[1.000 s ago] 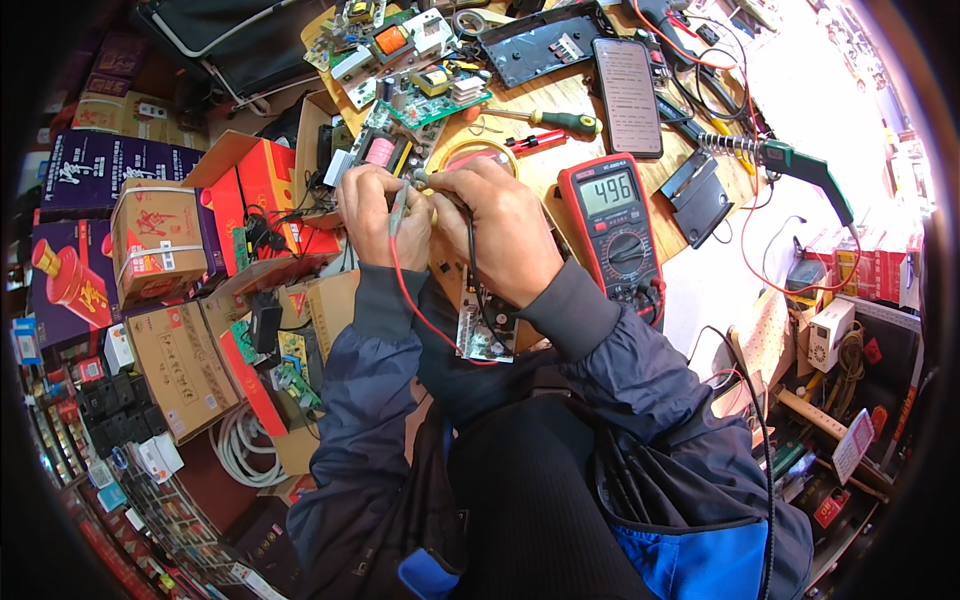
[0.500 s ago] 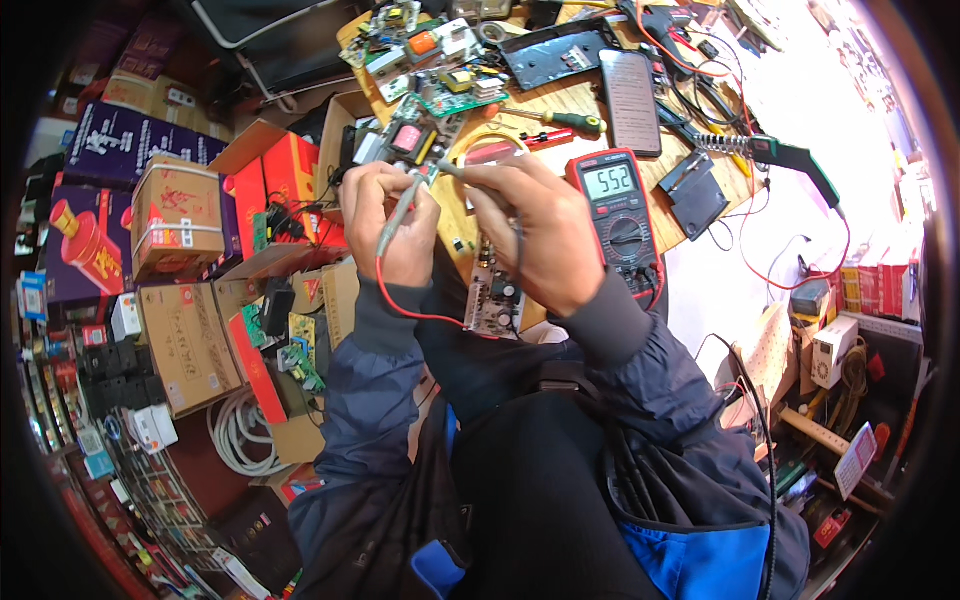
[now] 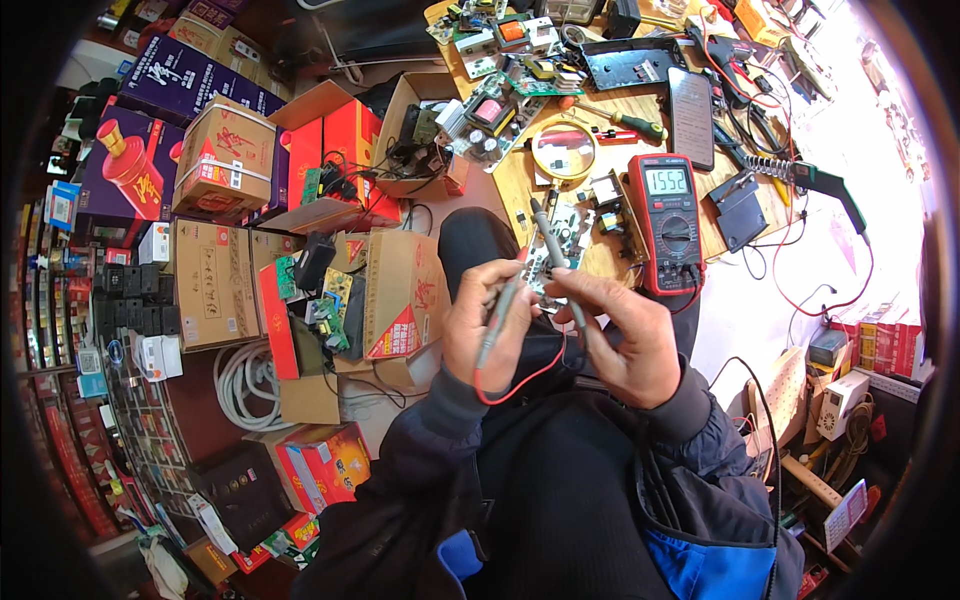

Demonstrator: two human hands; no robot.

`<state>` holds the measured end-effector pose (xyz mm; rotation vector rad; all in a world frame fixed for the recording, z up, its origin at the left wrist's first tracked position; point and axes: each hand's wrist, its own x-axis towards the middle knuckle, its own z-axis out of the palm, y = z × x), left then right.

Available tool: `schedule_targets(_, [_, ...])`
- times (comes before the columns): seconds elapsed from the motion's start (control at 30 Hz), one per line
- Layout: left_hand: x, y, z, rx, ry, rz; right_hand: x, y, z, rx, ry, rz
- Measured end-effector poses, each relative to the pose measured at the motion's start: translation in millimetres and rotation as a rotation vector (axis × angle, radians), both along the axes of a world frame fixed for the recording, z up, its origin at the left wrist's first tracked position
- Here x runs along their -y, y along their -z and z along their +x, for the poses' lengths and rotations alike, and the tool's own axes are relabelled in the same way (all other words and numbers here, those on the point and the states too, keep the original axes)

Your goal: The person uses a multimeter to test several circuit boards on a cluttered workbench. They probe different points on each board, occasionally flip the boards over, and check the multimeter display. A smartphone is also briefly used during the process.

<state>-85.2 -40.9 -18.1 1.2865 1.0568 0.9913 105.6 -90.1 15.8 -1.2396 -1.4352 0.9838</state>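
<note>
My left hand (image 3: 478,325) is closed around a grey test probe (image 3: 499,315) with a red lead. My right hand (image 3: 632,335) pinches a second grey probe (image 3: 547,234), slanted with its upper end pointing away from me. Between the hands a populated circuit board (image 3: 568,228) lies at the table's near edge; the left fingertips are close to its left side, and contact is unclear. Where the probe tips sit is hidden by the fingers. A red and black multimeter (image 3: 668,225) with a lit display lies to the right of the board.
Beyond the board lie a round magnifying glass (image 3: 537,150), a screwdriver (image 3: 648,130), a phone (image 3: 692,118) and more circuit boards (image 3: 492,110). A soldering iron (image 3: 828,188) rests in a coiled holder at the right. Open cardboard boxes (image 3: 402,290) crowd the left.
Both hands, still with the probes, have come back toward my body, away from the boards at the back. The magnifying glass is now uncovered. The view has shifted left, and the meter reading differs.
</note>
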Motion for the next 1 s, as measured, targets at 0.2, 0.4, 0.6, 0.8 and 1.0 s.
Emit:
schedule_targets(0.2, [7.9, -13.7, -3.4, -0.299, 0.249, 0.308, 13.6, 2.7, -9.4, -0.249, -0.072, -0.09])
schedule_targets(0.4, [9.6, -18.8, 1.8, -0.316, 0.381, 0.425, 17.0, 5.3, -16.9, -0.438, 0.106, -0.281])
schedule_targets(0.6, [-26.7, -13.7, -6.0, -0.197, 0.153, 0.307, -1.5, 5.7, 6.3, -0.371, 0.331, -0.114])
schedule_targets(0.8, [-157.7, -2.5, -29.9, -0.31, -0.051, 0.486, -73.4, 10.5, 70.7, 0.275, 0.626, 0.066])
schedule_targets(1.0, [-249.3, 19.3, 4.1, -0.586, 0.035, 0.637, -130.2, 30.1, 95.4, 0.632, 0.568, -0.074])
